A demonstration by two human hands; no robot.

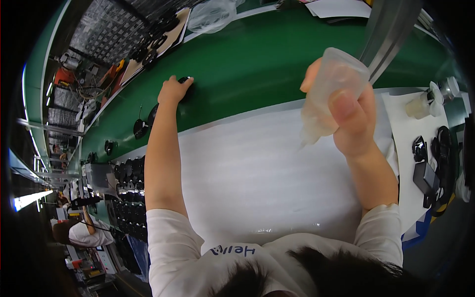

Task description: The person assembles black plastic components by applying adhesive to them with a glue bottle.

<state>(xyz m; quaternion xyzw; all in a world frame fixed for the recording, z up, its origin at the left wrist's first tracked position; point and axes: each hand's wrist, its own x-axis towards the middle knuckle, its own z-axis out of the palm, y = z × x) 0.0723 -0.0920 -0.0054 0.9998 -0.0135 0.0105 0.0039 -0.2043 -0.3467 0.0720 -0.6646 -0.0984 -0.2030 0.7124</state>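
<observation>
My right hand [357, 121] is wrapped round a translucent white squeeze bottle [341, 72], held tilted above the white foam sheet [257, 168] with its narrow nozzle pointing down and to the left. Out on the green work surface [242, 64], my left hand [173, 91] grips a small black part [185, 79] between thumb and fingers; most of that part is hidden by the hand. Beside my left forearm lie another black part [140, 128], with a thin wire standing up from it, and a dark round piece [153, 115] partly covered by the arm.
Rows of black parts [129, 178] stand left of the foam sheet. A metal post [391, 37] rises at the upper right. At right are a jar [418, 108] and a black box-like object [424, 177]. A clear plastic bag [212, 15] lies at the far edge. Another person [91, 233] works at far left.
</observation>
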